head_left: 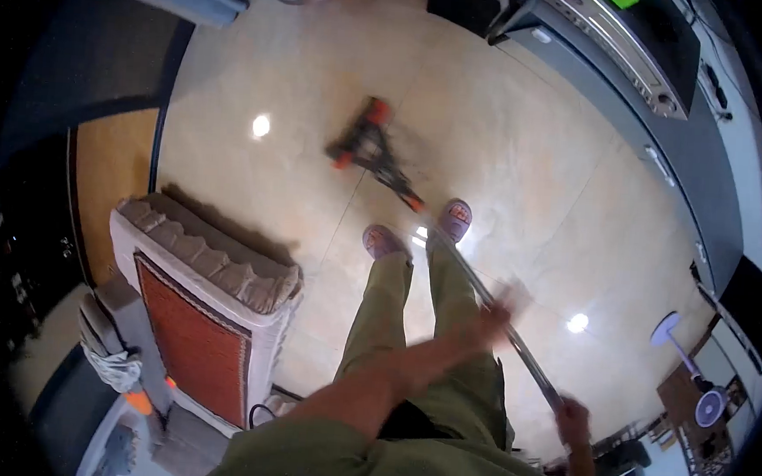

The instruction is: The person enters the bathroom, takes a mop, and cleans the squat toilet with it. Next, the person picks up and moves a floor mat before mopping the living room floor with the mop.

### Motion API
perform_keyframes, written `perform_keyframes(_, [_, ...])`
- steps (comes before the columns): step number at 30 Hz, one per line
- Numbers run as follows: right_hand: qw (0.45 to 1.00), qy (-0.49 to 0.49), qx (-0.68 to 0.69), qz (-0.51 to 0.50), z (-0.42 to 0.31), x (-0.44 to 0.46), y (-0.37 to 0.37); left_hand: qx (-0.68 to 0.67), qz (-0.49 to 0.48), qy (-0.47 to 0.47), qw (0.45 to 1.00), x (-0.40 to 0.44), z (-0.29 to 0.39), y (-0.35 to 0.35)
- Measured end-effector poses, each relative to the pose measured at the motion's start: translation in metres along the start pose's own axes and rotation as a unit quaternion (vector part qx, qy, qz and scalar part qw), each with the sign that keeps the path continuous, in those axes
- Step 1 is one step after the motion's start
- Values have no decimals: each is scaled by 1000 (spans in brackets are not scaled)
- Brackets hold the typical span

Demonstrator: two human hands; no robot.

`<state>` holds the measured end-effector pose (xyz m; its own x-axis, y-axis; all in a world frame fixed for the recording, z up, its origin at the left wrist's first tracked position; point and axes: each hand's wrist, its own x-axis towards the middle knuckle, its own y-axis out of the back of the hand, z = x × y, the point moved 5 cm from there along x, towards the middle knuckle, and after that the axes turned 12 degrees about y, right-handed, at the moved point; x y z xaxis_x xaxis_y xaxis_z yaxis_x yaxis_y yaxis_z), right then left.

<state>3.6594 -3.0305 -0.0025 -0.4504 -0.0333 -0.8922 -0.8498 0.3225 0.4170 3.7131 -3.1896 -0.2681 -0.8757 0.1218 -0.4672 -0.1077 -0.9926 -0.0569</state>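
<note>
A mop with a long metal pole (531, 359) slants across the floor in front of my legs. Its black and orange head (371, 150) rests on or close to the tiles ahead of my feet and is smeared by motion. My left hand (500, 313) is closed around the middle of the pole, though its fingers are blurred. Lower down, near the pole's upper end, my right hand (572, 420) grips it. The pole passes beside my slippered right foot (456, 218); my left slipper (381, 241) is a little to the left.
Shiny beige tiles (271, 188) cover the floor. To the left stands a padded seat (212, 289) with a red-brown mat (196, 340). A grey cabinet (599, 94) carrying a silver electronic unit (615, 43) runs along the right. A purple and white stand (687, 361) is at the far right.
</note>
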Motion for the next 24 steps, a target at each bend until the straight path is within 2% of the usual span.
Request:
perform_keyframes(1, [998,22,-53,-3,41,-45,21,-153,14,-99,983,-21,63,-25])
perform_keyframes(2, [996,0,82,39,79,-94,34,249,14,-139,958,-38,118,-45])
perform_keyframes(3, [997,8,-33,75,52,-124,54,222,-171,-69,958,-41,152,-49])
perform_keyframes(4, [982,16,-145,116,22,-143,65,190,-350,-4,917,-45,168,-50])
perform_keyframes(5, [981,17,-149,125,9,-142,62,190,-346,-14,918,-45,168,-47])
perform_keyframes(7, [981,42,-74,174,-15,-132,57,211,-280,-8,936,-42,160,-33])
perform_keyframes(8, [979,33,-32,197,8,-120,53,226,-233,-36,945,-43,158,-11])
perform_keyframes(10, [988,50,-33,141,1,-84,35,286,-159,-10,945,-40,148,34])
perform_keyframes(13, [989,129,46,62,-82,-6,-26,327,-10,-12,945,-28,90,133])
perform_keyframes(14, [985,141,96,12,-101,25,-53,254,145,-115,949,-47,76,191])
perform_keyframes(15, [975,222,2,0,-170,41,-79,398,48,95,911,-21,17,222])
perform_keyframes(16, [981,194,-13,-11,-215,59,-109,365,153,104,912,-41,-4,277])
perform_keyframes(17, [966,253,36,-35,-250,81,-143,423,370,-77,824,-83,-10,330])
perform_keyframes(18, [962,255,69,-64,-287,99,-181,358,362,-44,860,-92,-53,381])
perform_keyframes(19, [926,294,176,-159,-320,116,-225,353,289,104,884,-120,-41,428])
perform_keyframes(20, [904,287,219,-230,-387,77,-244,315,356,105,873,-154,-41,459])
perform_keyframes(21, [870,396,161,-244,-378,145,-321,384,329,252,825,-170,-55,488])
perform_keyframes(22, [906,334,79,-247,-412,111,-322,408,275,352,796,-198,8,492])
perform_keyframes(24, [892,434,-11,-128,-440,89,-340,443,338,341,757,-223,-10,499])
